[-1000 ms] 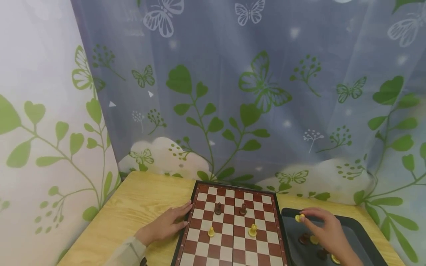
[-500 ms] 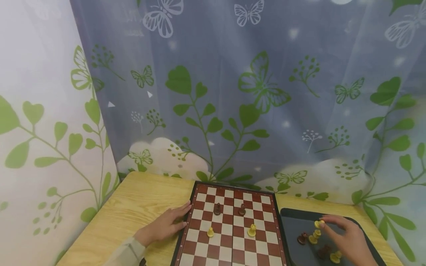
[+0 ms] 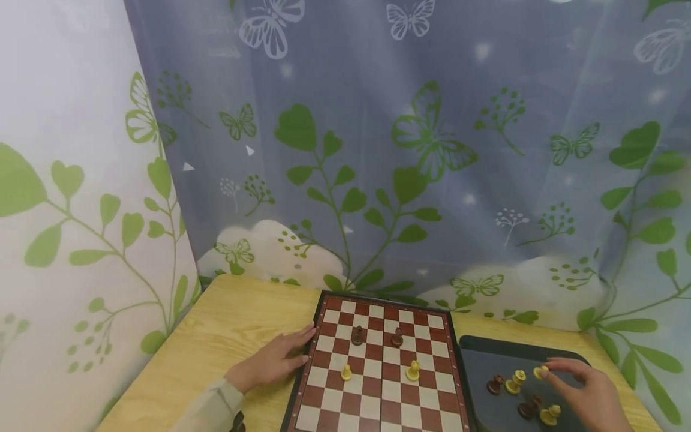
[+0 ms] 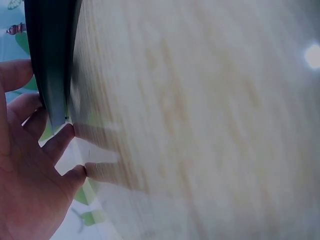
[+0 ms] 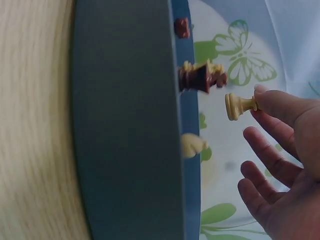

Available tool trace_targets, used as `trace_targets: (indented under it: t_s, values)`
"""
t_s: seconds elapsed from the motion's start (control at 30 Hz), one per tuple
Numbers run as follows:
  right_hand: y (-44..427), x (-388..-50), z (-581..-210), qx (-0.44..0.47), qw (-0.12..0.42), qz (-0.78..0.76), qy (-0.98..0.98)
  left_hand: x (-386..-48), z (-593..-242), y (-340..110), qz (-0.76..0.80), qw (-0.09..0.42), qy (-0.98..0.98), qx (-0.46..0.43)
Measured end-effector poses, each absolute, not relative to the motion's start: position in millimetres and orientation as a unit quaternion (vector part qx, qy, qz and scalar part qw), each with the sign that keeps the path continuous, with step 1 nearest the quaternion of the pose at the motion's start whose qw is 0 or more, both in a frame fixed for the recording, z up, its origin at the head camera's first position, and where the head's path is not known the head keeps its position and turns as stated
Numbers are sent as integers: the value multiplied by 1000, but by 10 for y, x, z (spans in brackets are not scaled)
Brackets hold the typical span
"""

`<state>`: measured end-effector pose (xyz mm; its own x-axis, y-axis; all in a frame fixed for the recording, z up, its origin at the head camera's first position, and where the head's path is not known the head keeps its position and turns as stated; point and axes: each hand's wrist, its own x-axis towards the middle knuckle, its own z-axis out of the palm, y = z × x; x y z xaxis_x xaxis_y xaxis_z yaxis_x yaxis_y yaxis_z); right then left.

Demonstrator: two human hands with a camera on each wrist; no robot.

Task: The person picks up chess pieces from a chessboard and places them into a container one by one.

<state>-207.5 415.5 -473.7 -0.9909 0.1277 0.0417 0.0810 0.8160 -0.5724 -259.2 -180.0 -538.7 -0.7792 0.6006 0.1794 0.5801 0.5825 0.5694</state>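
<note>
My left hand [image 3: 272, 363] touches the left edge of the red-and-white chessboard [image 3: 372, 384], its fingers extended; in the left wrist view the fingertips meet the board's dark side [image 4: 50, 55]. Between thumb and index finger, my right hand [image 3: 591, 393] pinches a yellow chess piece [image 5: 240, 106] above the dark tray [image 3: 475, 343]. The piece's top is hidden by the fingers; its round base points away from the hand. Below stand a tall yellow piece [image 3: 516, 382], a yellow knight [image 3: 550, 414] and two dark pieces, one at the left [image 3: 495, 384].
On the board stand two dark pieces, one left [image 3: 357, 336] and one right [image 3: 397, 338], a yellow pawn [image 3: 346, 372] and a yellow knight [image 3: 412, 371]. The wooden table [image 3: 237, 312] reaches a patterned curtain [image 3: 367, 132] at the back.
My right hand has carried the yellow piece rightward, from the tray's left edge to over its right part. The left hand stays at the board's edge. The head view has shifted slightly.
</note>
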Motion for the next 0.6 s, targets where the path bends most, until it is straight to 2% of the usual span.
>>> trace_targets:
  t_s: [0.6]
  values:
    - [4421,-2137,-4798,-85,-38,267,-959,-2619,-5370,-1817,316,24,889,329]
